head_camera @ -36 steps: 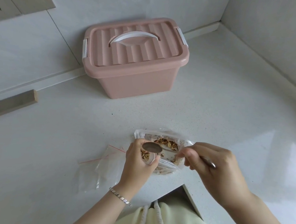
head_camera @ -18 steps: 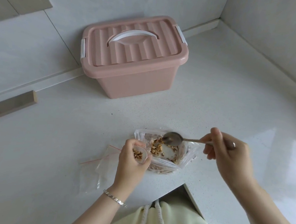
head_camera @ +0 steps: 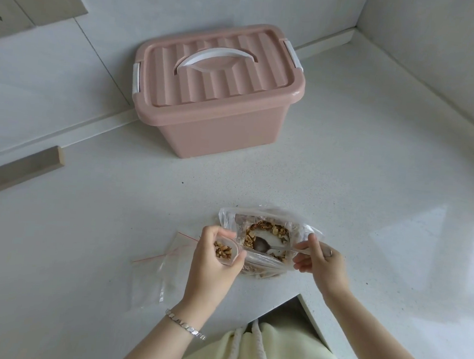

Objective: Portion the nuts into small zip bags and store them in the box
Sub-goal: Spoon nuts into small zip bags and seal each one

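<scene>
The left hand [head_camera: 213, 264] is curled round a small bag [head_camera: 233, 250], holding its mouth open and upward. Nuts [head_camera: 222, 250] lie inside it, visible through the opening. The right hand [head_camera: 321, 262] pinches the handle of a spoon [head_camera: 260, 244] between thumb and fingers. The spoon's bowl sits low inside the big bag [head_camera: 261, 261], which lies open on the counter [head_camera: 370, 188] between the two hands. A nut heap [head_camera: 266, 226] lies along the far side of that bag, beyond the spoon. Whether the spoon holds any nuts cannot be told. The small bag is just beside the big bag's left edge.

Flat bags [head_camera: 153, 274] with red zip lines lie on the counter to the left of the left hand, partly under it. The box [head_camera: 219, 133], pink, stands well apart at the back of the counter, against the wall [head_camera: 130, 9]. Its lid [head_camera: 251, 76] is on, with a white handle [head_camera: 216, 56] lying flat on top. A bracelet [head_camera: 185, 325] circles the left wrist and a ring [head_camera: 330, 252] shows on the right hand.
</scene>
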A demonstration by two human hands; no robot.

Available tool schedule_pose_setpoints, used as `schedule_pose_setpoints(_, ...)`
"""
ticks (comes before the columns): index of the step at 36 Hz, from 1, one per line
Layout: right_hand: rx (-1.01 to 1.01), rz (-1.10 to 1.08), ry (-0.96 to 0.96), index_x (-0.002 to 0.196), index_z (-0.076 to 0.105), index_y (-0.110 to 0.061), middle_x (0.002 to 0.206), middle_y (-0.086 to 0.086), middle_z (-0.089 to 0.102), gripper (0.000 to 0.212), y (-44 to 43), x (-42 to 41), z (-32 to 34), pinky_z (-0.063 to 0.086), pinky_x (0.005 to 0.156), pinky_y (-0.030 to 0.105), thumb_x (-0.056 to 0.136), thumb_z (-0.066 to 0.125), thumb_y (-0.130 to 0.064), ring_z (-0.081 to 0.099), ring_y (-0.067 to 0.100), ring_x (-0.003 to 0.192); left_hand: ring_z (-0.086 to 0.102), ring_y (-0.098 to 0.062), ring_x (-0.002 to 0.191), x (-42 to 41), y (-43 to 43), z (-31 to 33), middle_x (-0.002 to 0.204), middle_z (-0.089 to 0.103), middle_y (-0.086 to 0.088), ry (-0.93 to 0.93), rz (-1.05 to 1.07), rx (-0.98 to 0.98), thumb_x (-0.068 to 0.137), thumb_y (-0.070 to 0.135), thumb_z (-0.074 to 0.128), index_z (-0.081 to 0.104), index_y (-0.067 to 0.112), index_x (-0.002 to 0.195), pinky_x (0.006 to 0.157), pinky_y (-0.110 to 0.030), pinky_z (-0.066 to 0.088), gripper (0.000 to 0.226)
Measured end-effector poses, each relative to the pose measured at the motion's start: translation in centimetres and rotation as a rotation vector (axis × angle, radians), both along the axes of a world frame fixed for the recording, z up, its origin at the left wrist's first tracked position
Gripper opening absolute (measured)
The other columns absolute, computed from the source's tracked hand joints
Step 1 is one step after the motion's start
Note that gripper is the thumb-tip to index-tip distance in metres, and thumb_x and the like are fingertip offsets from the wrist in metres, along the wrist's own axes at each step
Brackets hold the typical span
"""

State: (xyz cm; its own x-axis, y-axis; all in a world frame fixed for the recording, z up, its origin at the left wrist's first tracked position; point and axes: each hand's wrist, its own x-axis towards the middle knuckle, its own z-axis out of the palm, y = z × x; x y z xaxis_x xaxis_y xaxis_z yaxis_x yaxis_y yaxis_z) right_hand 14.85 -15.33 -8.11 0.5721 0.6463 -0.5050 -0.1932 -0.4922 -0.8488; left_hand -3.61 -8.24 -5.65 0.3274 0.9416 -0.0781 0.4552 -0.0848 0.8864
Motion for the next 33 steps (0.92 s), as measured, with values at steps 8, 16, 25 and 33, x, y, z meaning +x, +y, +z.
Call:
schedule_pose_setpoints(8,-0.014,-0.107,0.086,0.075,0.065,-0.005,0.054,0.005,0.064,0.04,-1.2,1.2,0.3,0.051,0.049,0.02,0.097,0.041,-0.029,0.06,0.015,0.049,0.054,0.004,0.095,0.0,0.1,0.4,0.091,0.059,0.014,-0.012,0.007,0.004,0.071,0.006,0.076,0.047,0.03,0.089,0.084,0.002,0.031,0.042)
schedule_pose_setpoints(16,0.039,-0.157,0.109,0.075,0.065,-0.006,0.051,0.004,0.062,0.043,-1.9,2.8,2.5,0.049,0.047,0.019,0.097,0.039,-0.033,0.058,0.012,0.046,0.052,0.007,0.099,0.5,0.4,0.3,0.091,0.059,0.012,0.043,-0.037,-0.021,0.073,0.013,0.075,0.044,0.03,0.091,0.083,0.003,0.029,0.04)
schedule_pose_setpoints(25,0.29,-0.097,-0.006,0.069,0.064,-0.006,0.051,0.008,0.062,0.043,-0.8,1.4,8.6,0.045,0.043,0.02,0.094,0.039,-0.032,0.055,0.016,0.043,0.054,-0.005,0.096,1.6,0.6,-0.1,0.095,0.057,0.008,0.056,-0.063,-0.061,0.075,0.015,0.074,0.039,0.034,0.089,0.079,-0.003,0.036,0.042)
schedule_pose_setpoints(33,0.464,0.335,-0.521,0.069,0.067,-0.029,0.063,-0.006,0.063,0.037,-0.8,-1.0,10.2,0.045,0.053,0.015,0.088,0.046,-0.053,0.058,0.007,0.053,0.057,-0.005,0.087,1.8,0.6,0.1,0.097,0.06,0.004,-0.003,-0.029,-0.115,0.075,0.019,0.073,0.043,0.03,0.096,0.073,-0.01,0.043,0.038)
